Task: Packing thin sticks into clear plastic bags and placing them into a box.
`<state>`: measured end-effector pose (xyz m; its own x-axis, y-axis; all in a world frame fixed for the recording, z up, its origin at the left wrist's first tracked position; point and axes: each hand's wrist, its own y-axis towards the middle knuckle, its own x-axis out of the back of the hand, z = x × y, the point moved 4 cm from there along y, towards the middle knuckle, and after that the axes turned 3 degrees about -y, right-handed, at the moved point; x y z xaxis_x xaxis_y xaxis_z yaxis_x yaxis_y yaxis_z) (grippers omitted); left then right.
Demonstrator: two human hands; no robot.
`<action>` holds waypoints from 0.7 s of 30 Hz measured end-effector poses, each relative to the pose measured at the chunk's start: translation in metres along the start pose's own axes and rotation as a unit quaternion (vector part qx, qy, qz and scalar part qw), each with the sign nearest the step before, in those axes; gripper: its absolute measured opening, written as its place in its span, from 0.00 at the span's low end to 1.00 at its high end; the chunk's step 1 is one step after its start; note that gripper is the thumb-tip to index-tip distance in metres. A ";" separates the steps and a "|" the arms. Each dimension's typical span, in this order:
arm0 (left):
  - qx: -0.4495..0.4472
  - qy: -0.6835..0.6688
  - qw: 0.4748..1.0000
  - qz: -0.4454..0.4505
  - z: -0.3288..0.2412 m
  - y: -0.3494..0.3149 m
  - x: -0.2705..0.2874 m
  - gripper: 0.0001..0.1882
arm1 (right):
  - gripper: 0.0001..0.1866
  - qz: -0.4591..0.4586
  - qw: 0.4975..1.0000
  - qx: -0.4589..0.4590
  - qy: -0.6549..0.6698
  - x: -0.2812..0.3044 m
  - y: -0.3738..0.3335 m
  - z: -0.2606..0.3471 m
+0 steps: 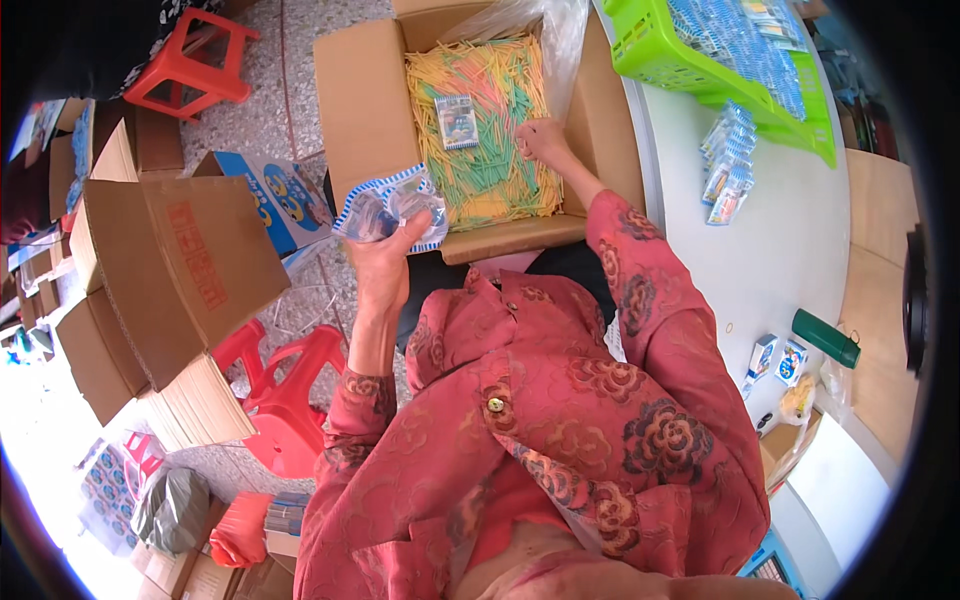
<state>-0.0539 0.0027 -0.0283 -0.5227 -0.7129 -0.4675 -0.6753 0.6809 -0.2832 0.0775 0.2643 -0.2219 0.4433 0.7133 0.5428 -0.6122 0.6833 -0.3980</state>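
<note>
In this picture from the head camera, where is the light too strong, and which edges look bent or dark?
Head view: the lower left washes out to white, beyond the grey plastic bag; the white table shows a bent outer edge from the fisheye; the corners are black; pale reflections show on the striped packet in the left hand.

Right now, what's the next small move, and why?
Probably ease the right hand toward the blue-striped packaging: the left hand holds that near the edge of the carton, while the right is at the thin coloured sticks. Whether it grips any is unclear.
</note>
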 end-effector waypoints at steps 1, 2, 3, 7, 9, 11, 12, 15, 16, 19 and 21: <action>0.002 -0.002 1.000 -0.009 -0.001 -0.001 0.002 0.18 | 0.11 -0.007 1.000 -0.007 0.026 -0.006 0.006 -0.008; 0.004 -0.005 1.000 -0.018 -0.002 -0.001 0.004 0.18 | 0.11 -0.014 0.998 -0.014 0.053 -0.011 0.013 -0.015; 0.007 -0.006 1.000 -0.014 -0.003 0.000 0.002 0.18 | 0.11 -0.017 0.998 -0.018 0.052 -0.017 0.024 -0.034; 0.033 -0.015 0.999 -0.005 0.001 0.004 0.001 0.18 | 0.13 -0.147 0.977 -0.009 -0.153 -0.020 0.037 -0.052; 0.037 -0.015 0.999 -0.013 0.004 0.005 0.005 0.18 | 0.14 -0.175 0.955 0.004 -0.239 -0.022 0.026 -0.026; 0.028 -0.006 1.000 -0.009 0.003 0.005 0.009 0.18 | 0.16 -0.095 0.983 -0.074 -0.141 -0.028 0.019 -0.006; 0.032 -0.006 0.999 -0.008 0.004 0.007 0.008 0.18 | 0.16 -0.096 0.982 -0.078 -0.141 -0.029 0.017 -0.002; 0.032 -0.001 0.999 0.014 0.005 0.011 0.000 0.18 | 0.16 -0.103 0.968 -0.088 -0.209 -0.033 0.016 0.008; 0.037 -0.004 0.999 0.018 0.005 0.012 -0.004 0.18 | 0.17 -0.107 0.967 -0.099 -0.211 -0.033 0.018 0.007; 0.043 -0.007 0.999 0.018 0.007 0.013 -0.006 0.19 | 0.18 -0.116 0.965 -0.125 -0.202 -0.037 0.020 0.011; 0.042 -0.009 0.999 0.016 0.008 0.014 -0.003 0.19 | 0.18 -0.122 0.964 -0.140 -0.192 -0.040 0.021 0.011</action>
<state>-0.0575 0.0155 -0.0373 -0.5337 -0.6882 -0.4915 -0.6123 0.7154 -0.3367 0.0396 0.2487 -0.2441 0.2447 0.4528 0.8574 -0.2962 0.8769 -0.3786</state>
